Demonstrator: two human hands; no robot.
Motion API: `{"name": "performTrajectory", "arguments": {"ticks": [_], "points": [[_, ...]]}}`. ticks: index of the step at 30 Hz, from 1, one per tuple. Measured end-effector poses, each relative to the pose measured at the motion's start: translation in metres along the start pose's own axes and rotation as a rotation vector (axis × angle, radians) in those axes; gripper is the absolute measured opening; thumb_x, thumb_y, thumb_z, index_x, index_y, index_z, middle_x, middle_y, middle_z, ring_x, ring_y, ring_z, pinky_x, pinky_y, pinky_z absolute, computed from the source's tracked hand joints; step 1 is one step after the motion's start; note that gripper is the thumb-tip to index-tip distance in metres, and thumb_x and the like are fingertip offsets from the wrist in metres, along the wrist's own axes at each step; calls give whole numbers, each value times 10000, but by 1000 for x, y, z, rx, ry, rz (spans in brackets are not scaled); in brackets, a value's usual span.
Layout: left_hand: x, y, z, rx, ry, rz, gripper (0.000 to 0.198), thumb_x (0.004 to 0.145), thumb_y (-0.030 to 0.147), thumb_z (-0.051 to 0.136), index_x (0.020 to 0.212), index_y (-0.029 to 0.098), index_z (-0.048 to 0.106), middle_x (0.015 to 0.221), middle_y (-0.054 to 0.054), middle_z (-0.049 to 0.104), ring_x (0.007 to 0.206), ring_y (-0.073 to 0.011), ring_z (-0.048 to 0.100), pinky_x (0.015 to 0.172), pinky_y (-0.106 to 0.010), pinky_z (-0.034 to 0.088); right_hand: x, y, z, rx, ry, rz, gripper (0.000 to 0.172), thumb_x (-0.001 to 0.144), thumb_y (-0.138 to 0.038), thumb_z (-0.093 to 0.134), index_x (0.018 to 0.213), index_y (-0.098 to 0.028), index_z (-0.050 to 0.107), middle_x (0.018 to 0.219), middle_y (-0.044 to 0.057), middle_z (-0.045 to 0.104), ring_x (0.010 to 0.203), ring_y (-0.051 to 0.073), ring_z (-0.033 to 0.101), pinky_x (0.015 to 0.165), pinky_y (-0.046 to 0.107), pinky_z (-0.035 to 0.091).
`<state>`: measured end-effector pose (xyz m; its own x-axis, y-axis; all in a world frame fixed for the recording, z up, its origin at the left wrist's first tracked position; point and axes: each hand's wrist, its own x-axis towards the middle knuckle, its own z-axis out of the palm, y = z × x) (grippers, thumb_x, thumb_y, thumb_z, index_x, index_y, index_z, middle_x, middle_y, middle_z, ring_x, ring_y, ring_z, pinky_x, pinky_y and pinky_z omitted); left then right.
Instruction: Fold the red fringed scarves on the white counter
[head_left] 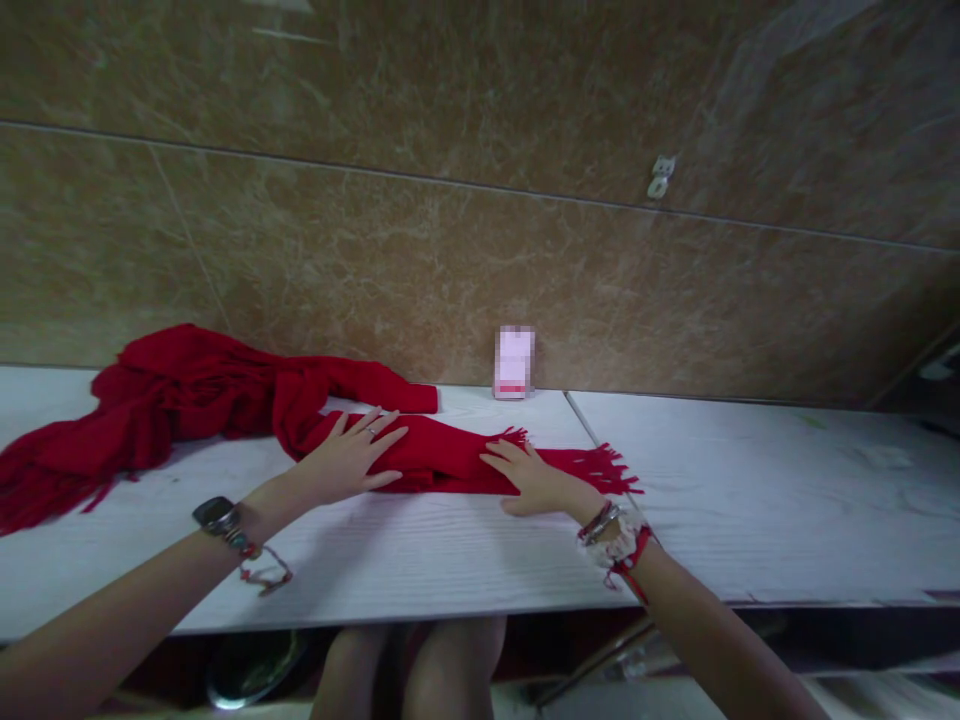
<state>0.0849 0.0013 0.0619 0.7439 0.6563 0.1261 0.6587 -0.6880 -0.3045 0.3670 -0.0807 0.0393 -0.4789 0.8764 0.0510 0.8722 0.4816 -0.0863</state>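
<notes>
A long red scarf (225, 395) with fringed ends lies across a white wood-grain table (420, 555). Its left part is bunched in a heap; its right end is laid out flat in a narrow strip ending in fringe (600, 465). My left hand (352, 455) lies flat on the strip, fingers spread, a ring on one finger and a watch on the wrist. My right hand (532, 478) rests flat on the strip near the fringe, fingers stretched out, with bracelets on the wrist.
A small pink-and-white box (514, 363) stands against the brown marble wall at the back of the table. A second white tabletop (787, 490) adjoins on the right. My knees (420, 670) show under the table's front edge.
</notes>
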Motion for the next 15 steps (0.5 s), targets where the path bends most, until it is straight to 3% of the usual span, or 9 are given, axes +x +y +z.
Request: {"name": "performTrajectory", "arguments": {"ticks": [2, 5, 9, 12, 15], "points": [[0, -2, 2, -21, -24, 0, 544, 837, 458, 401, 1322, 216, 354, 1369, -134, 347, 1257, -327, 261, 941, -539, 251, 8, -12, 6, -38, 75, 10, 595, 727, -249, 559, 1282, -120, 391, 1347, 166, 373, 1256, 293, 287, 999, 532, 233], [-2, -9, 4, -62, -52, 15, 537, 853, 458, 375, 1335, 228, 326, 1370, -126, 349, 1263, -316, 258, 949, -532, 253, 26, -25, 12, -90, 202, 8, 388, 796, -202, 500, 1170, -100, 510, 1236, 160, 503, 1177, 245, 414, 1001, 454, 281], [-3, -16, 9, -69, -29, 51, 494, 880, 438, 331, 1332, 239, 331, 1374, -118, 345, 1262, -299, 271, 954, -514, 266, 44, -34, 19, -114, 253, -27, 323, 796, -256, 536, 1068, -85, 570, 1125, 156, 581, 1062, 236, 513, 934, 392, 378], [-2, -18, 9, -23, 23, 89, 460, 886, 407, 341, 1315, 242, 365, 1360, -119, 367, 1241, -296, 310, 941, -501, 293, 49, -36, 22, -160, 256, -43, 235, 809, -153, 492, 1010, -82, 589, 1032, 145, 621, 967, 218, 561, 868, 357, 423], [-2, -18, 4, 31, 54, 153, 410, 879, 330, 378, 1272, 229, 432, 1341, -117, 398, 1212, -280, 358, 933, -464, 320, 49, -32, 21, -177, 224, -50, 250, 816, -72, 430, 1002, -93, 595, 981, 121, 639, 926, 198, 576, 834, 322, 436]]}}
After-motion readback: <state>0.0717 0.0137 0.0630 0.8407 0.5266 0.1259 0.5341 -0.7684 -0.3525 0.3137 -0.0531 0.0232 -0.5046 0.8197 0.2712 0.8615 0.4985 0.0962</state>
